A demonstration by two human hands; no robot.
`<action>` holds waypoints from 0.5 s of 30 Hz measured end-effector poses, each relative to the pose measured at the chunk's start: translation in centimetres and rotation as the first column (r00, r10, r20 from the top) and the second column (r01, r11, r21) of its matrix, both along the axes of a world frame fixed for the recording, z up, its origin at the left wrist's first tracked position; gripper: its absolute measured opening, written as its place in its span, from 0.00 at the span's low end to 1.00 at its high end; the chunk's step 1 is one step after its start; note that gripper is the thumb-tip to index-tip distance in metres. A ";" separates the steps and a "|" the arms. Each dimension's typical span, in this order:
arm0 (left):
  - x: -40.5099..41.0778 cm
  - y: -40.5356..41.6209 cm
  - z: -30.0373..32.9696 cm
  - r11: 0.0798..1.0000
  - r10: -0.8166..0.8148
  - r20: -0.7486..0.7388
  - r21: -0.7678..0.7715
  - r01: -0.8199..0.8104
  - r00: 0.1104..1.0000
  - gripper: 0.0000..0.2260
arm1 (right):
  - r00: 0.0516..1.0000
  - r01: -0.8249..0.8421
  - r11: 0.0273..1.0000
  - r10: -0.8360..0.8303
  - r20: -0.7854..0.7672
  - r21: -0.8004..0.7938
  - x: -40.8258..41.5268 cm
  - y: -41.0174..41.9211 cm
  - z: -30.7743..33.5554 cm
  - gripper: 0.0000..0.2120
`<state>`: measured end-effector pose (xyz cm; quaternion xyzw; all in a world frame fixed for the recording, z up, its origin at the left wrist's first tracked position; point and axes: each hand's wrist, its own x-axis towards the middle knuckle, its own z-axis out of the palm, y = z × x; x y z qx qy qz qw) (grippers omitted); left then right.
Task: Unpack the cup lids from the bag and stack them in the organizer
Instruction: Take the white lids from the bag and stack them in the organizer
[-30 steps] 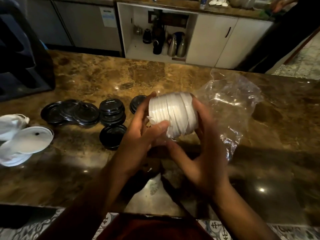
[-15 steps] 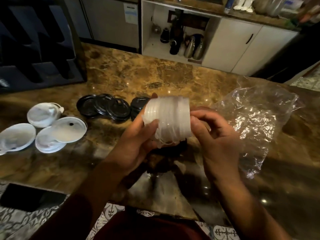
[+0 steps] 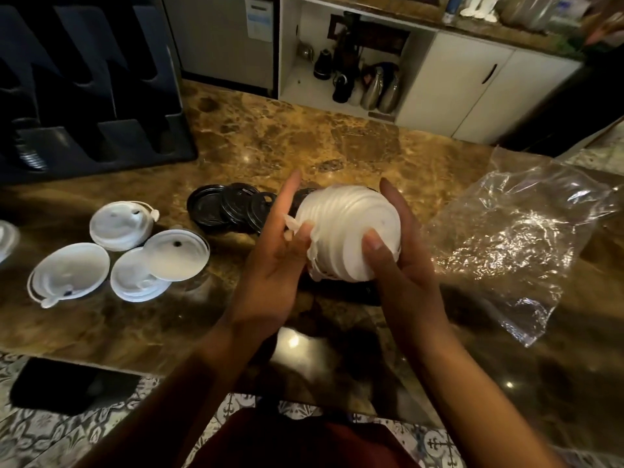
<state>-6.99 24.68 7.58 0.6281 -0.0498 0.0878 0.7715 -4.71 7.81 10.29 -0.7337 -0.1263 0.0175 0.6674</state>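
Note:
A stack of white cup lids [image 3: 347, 231] is held above the counter between both hands. My left hand [image 3: 280, 251] cups its left end, thumb on the rim. My right hand [image 3: 401, 265] grips the right end, thumb across the flat top lid. The clear plastic bag [image 3: 513, 244] lies crumpled to the right, apart from the hands. The dark organizer [image 3: 87, 96] with upright slots stands at the back left. Loose white lids [image 3: 121, 255] lie at the left, black lids [image 3: 233, 207] behind my left hand.
The brown marble counter [image 3: 337, 143] ends near me above a patterned floor. A dark flat object [image 3: 67, 386] lies on the floor at the lower left. Open cabinet shelves with flasks [image 3: 374, 86] stand beyond the counter's far edge.
The lid stack has turned so its flat top faces me, and both hands have shifted on it. The view has swung left, showing more of the organizer and the white lids.

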 end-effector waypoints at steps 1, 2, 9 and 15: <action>-0.3 0.4 0.0 1.000 0.005 0.037 0.022 -0.006 0.999 0.24 | 1.000 0.014 1.000 -0.014 0.001 -0.001 0.0 0.2 -0.1 0.27; -0.5 0.7 0.0 0.999 0.011 0.063 0.050 -0.014 0.998 0.25 | 1.000 0.031 1.000 -0.031 0.004 -0.002 0.0 0.3 -0.1 0.27; -1.4 1.9 0.4 0.994 0.011 0.016 0.110 -0.012 1.000 0.28 | 0.997 0.047 0.994 -0.042 0.058 -0.095 -0.4 2.5 -0.4 0.29; -1.7 2.8 -0.4 0.980 0.176 -0.049 0.102 -0.170 0.983 0.23 | 0.989 -0.145 0.988 0.146 0.004 -0.055 0.0 2.6 -0.5 0.24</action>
